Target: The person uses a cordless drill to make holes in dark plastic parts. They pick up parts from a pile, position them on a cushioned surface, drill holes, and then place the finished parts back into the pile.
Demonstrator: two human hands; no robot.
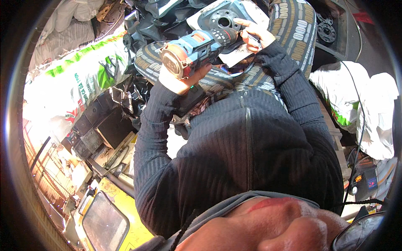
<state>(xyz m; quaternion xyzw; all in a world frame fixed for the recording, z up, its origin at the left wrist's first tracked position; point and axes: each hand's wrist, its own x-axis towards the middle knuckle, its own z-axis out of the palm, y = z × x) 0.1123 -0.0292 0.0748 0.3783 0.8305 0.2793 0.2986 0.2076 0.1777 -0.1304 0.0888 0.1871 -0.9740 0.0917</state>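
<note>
A blue and black cordless drill (pixel 194 50) with an orange-red ring lies sideways over my lap, its chuck pointing right. My left hand (pixel 182 80) is wrapped round the drill's grip, its fingers partly hidden by the tool body. Just past the chuck is my right hand (pixel 255 35), with the index finger stretched out and the other fingers curled. Something small and shiny shows between those fingers, too small to name. Beyond the drill, a grey-blue moulded part (pixel 204 20) with a round, holed hub rests on a white sheet (pixel 258 14).
More dark moulded parts (pixel 161 25) are heaped at the far left. White and green sacks (pixel 79 83) stand left, with another white sack (pixel 341 85) at right. A similar holed part (pixel 327 31) sits in a dark container (pixel 349 39). A cable (pixel 358 104) hangs at right.
</note>
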